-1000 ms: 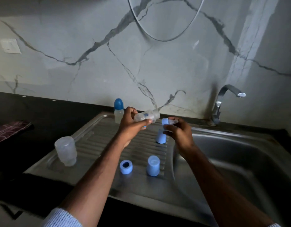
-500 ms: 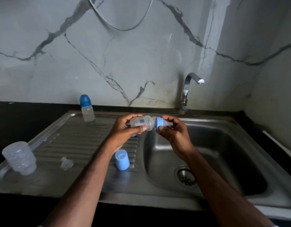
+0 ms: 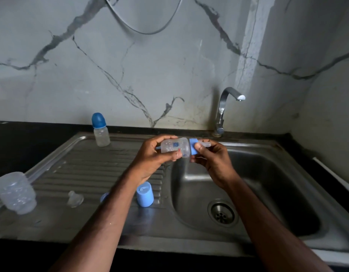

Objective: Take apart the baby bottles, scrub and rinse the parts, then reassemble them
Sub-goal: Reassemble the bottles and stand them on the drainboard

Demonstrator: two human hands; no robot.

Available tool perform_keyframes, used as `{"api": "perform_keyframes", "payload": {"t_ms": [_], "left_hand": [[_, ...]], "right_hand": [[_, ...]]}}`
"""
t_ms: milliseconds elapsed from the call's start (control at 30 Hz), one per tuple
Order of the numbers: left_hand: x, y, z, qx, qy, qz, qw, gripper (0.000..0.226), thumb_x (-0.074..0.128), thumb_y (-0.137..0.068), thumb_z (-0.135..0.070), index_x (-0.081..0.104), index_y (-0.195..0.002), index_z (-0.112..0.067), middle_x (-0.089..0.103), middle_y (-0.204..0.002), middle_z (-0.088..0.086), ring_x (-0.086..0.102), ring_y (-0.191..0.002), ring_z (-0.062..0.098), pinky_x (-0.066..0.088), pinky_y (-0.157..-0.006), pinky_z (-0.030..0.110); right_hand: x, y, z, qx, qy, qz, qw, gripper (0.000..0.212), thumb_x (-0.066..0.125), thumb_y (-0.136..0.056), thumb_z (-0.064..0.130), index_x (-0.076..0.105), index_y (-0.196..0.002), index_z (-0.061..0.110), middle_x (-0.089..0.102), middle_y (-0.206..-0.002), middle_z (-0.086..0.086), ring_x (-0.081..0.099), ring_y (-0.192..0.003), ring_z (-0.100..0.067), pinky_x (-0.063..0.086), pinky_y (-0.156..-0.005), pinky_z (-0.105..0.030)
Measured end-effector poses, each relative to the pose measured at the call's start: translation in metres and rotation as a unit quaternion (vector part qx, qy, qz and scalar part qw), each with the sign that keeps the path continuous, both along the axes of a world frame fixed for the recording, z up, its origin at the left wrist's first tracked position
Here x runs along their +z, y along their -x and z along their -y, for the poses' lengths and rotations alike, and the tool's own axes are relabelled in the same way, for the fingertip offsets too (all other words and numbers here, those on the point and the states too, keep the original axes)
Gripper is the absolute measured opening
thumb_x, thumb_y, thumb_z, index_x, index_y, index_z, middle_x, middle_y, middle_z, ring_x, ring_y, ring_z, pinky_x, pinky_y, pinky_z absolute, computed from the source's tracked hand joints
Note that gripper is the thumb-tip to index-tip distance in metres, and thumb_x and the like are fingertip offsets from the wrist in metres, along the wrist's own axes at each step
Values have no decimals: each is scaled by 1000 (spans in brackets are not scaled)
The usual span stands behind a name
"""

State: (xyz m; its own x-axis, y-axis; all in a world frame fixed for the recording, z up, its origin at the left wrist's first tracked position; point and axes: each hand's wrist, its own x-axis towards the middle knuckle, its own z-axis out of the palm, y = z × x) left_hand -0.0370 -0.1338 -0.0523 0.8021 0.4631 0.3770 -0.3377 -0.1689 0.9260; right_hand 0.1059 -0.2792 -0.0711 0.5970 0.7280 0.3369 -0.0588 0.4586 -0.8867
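We hold both forearms out over the steel sink (image 3: 287,193), hands meeting above the edge of the basin. Our left hand (image 3: 152,154) curls around the clear bottle body (image 3: 174,147), which lies sideways, base toward the left. Our right hand (image 3: 212,160) pinches the blue collar ring (image 3: 193,147) at the bottle's neck, the clear teat pointing right past the thumb. On the drainboard below sit a blue cap (image 3: 144,194), a loose teat (image 3: 74,199), a clear cup (image 3: 14,193) and, at the back, a capped bottle (image 3: 100,129).
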Motion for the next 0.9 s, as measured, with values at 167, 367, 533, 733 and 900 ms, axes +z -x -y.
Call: {"api": "perform_keyframes", "payload": {"t_ms": [167,367,533,733,900], "left_hand": [[-8,-20,29,3,-37,-5,999,52,87,-63,-33,68,-107,-15,73,-94,6,67,-84,18,58,-76,41],[-4,-23,40,-32,58,-51,997,40,76,-80,-35,70,-100,0,70,-86,13,66,-73,20,55,-66,33],[-2,-17,29,-61,156,-62,984,39,73,-85,-35,70,-103,-1,67,-89,19,63,-70,27,56,-63,37],[-21,-21,6,94,-211,-5,973,39,74,-79,-46,71,-106,-17,74,-91,1,66,-81,11,55,-75,38],[0,-16,19,-20,40,-15,999,40,68,-85,-37,69,-88,3,62,-75,28,60,-57,30,50,-53,33]], "right_hand": [[10,6,-1,-111,-40,-31,993,55,83,-75,50,57,-94,5,58,-86,-18,60,-75,-26,50,-65,-37],[22,16,4,104,-141,-144,974,38,64,-93,38,55,-120,13,61,-118,-11,59,-110,-25,48,-95,-41],[19,10,9,130,-71,-140,979,34,52,-100,15,53,-134,8,58,-131,-13,58,-116,-25,45,-100,-43],[16,27,-7,-77,-34,-180,980,28,78,-73,16,72,-97,3,72,-90,-11,68,-84,-21,54,-90,-36],[18,32,-8,103,-97,-143,980,33,62,-97,29,54,-123,11,64,-111,-9,64,-90,-21,52,-69,-40]]}}
